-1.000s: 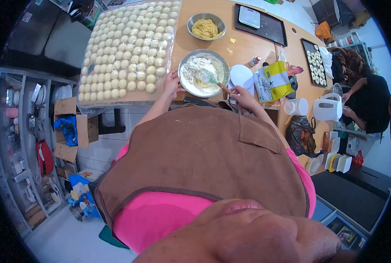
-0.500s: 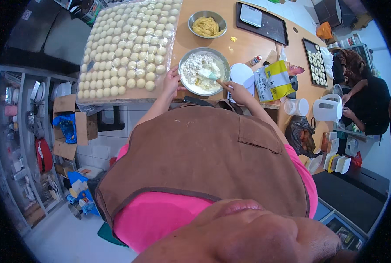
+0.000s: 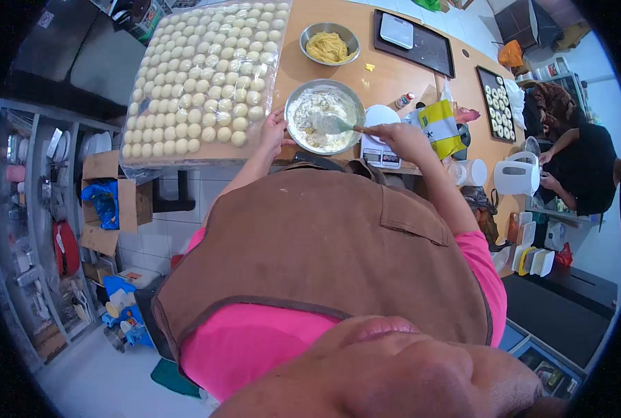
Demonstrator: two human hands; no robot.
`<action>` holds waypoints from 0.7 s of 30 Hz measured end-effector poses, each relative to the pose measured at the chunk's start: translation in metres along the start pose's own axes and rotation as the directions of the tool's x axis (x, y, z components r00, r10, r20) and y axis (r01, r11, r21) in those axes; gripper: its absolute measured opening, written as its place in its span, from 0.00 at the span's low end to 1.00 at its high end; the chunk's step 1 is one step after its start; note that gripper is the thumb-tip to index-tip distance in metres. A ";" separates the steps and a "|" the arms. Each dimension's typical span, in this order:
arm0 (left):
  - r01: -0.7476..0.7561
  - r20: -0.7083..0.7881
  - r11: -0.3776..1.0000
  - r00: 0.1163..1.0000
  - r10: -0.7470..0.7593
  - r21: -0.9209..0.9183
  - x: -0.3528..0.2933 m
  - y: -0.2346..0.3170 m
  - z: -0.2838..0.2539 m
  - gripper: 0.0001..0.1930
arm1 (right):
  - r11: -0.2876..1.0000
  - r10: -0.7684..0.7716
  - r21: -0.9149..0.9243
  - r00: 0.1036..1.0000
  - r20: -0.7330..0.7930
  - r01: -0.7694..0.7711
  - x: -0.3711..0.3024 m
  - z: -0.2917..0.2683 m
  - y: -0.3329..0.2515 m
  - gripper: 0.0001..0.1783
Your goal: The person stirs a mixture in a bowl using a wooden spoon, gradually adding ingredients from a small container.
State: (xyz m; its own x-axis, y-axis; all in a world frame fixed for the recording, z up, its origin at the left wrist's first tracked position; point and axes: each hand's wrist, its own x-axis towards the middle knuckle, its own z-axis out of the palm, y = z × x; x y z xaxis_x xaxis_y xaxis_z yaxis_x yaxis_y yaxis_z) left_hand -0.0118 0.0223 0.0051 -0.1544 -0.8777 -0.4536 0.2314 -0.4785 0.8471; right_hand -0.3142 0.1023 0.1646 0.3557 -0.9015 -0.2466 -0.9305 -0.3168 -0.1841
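Left hand (image 3: 274, 131) on bowl rim (image 3: 360, 102)

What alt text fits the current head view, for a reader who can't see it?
A person's right hand holds a spatula in a metal bowl of white, floury mixture, while the left hand touches its left side. Rows of pale dough balls lie to the left; a second bowl of yellow dough stands beyond.

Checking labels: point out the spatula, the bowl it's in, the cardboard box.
Spatula (image 3: 339, 125): head view, on the blade.
Bowl (image 3: 356, 110): head view, on the inner wall.
Cardboard box (image 3: 133, 204): head view, on the right side.
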 end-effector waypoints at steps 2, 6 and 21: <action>0.010 0.002 1.000 1.000 -0.010 -0.006 0.005 -0.001 -0.001 0.21 | 0.995 0.039 -0.094 0.999 -0.002 -0.039 0.008 -0.016 -0.002 0.17; 0.010 0.014 1.000 1.000 -0.010 -0.003 0.006 -0.001 -0.002 0.21 | 0.912 -0.086 -0.403 0.996 -0.018 0.071 0.031 -0.034 -0.006 0.16; -0.015 0.000 0.999 1.000 0.015 0.035 -0.002 0.006 0.003 0.22 | 0.880 0.067 -0.475 0.987 0.149 0.012 0.097 -0.071 -0.013 0.13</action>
State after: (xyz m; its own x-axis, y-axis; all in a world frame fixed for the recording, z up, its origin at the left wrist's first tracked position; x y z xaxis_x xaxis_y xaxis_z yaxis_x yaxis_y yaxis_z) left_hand -0.0129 0.0213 0.0115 -0.1508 -0.8850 -0.4405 0.2000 -0.4637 0.8631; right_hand -0.2740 -0.0023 0.2100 0.3017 -0.8666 -0.3974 -0.8560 -0.4298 0.2874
